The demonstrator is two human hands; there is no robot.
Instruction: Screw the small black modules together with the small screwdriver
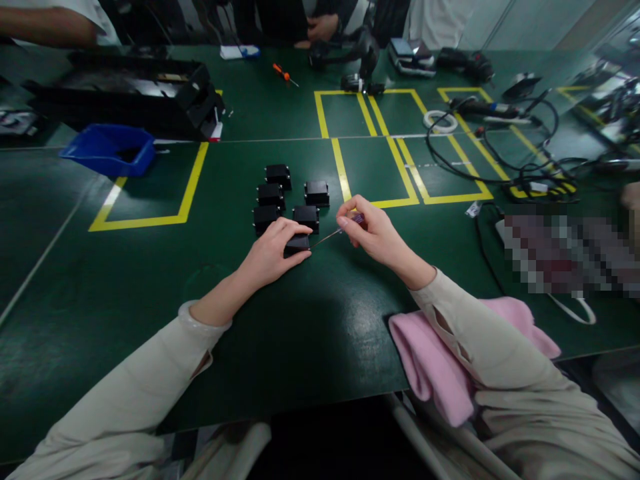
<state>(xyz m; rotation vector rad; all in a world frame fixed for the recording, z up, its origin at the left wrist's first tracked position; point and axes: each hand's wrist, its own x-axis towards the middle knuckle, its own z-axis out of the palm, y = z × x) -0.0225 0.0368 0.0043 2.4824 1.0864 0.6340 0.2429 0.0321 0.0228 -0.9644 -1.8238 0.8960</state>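
My left hand (276, 251) is closed around a small black box-shaped part (299, 245) and presses it on the table. In my right hand (366, 230) is a thin screwdriver (327, 237), gripped by its purplish handle. Its tip meets the right side of the held part, where a small screw or pin seems to sit. Several like black parts stand just beyond in two rows, among them a front one (306, 217), a right rear one (317, 193) and a far left one (278, 175). Small shiny ends stick out at their sides.
The green table (280, 353) carries yellow tape outlines. A blue bin (113, 150) and stacked black trays (135, 93) stand at left. An orange screwdriver (285, 74) lies at the back. Cables (500, 173) spread at right, near a pink cloth (435, 367). People stand across the table.
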